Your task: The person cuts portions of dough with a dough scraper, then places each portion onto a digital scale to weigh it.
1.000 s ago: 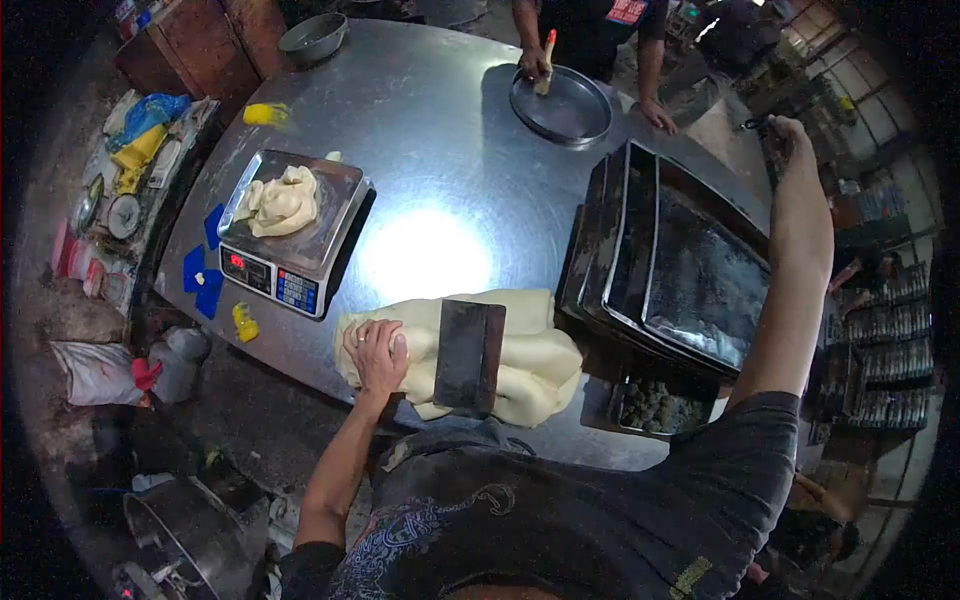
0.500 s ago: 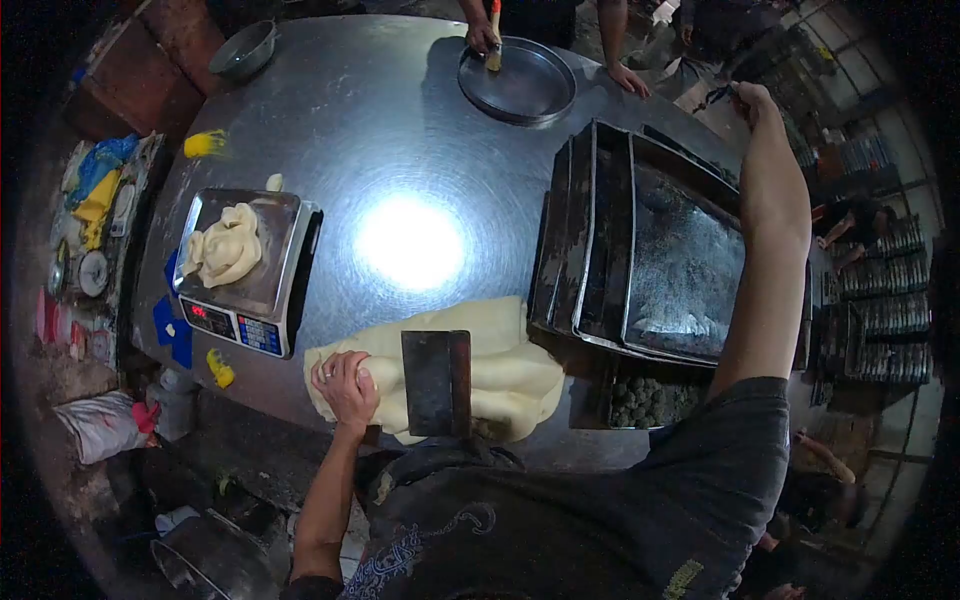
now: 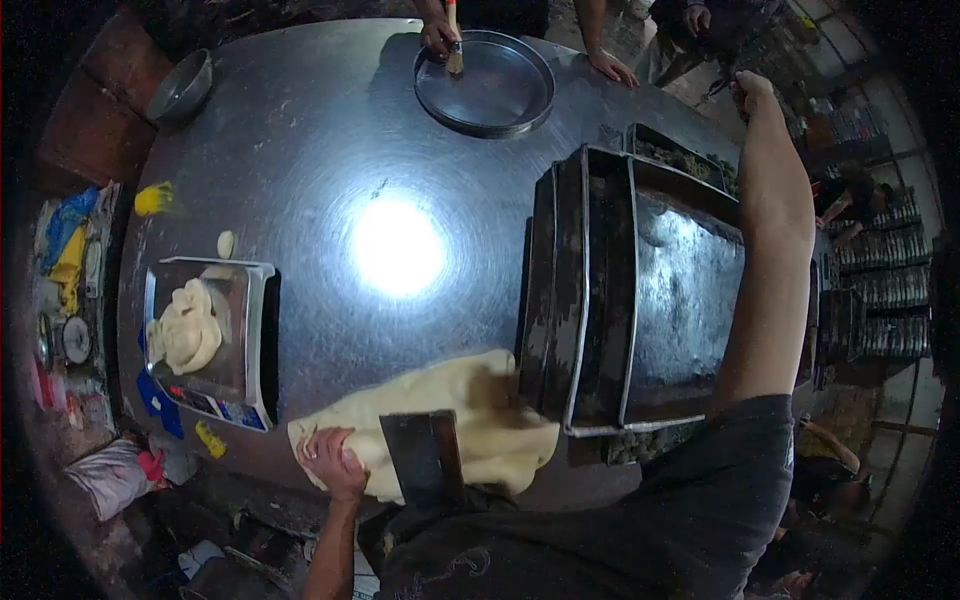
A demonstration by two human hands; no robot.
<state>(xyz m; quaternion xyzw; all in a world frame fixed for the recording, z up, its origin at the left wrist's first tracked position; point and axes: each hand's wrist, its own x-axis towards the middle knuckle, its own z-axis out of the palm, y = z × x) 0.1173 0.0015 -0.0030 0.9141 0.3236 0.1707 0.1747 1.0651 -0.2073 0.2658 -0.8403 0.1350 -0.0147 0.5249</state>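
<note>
A wide sheet of pale dough (image 3: 480,395) lies at the near table edge. My left hand (image 3: 335,462) grips its left end, with dough bulging between thumb and fingers. A dark metal dough scraper (image 3: 425,455) lies over the dough's near side, touched by neither hand. My right arm stretches far forward past the trays, and my right hand (image 3: 748,92) is closed around a small dark item I cannot make out. To the left, a digital scale (image 3: 255,345) carries a lump of dough (image 3: 187,328).
Stacked metal trays (image 3: 680,290) fill the right side. Across the table, another person's hand holds a brush (image 3: 455,58) over a round pan (image 3: 500,90); their other hand (image 3: 612,68) rests on the table edge. A metal bowl (image 3: 182,85) stands far left, and a small dough piece (image 3: 226,244) behind the scale.
The view has shifted, so the scale and dough sit lower in it. The dough's far edge now rises and looks more spread. My left hand stays on the dough; my right arm remains stretched out.
</note>
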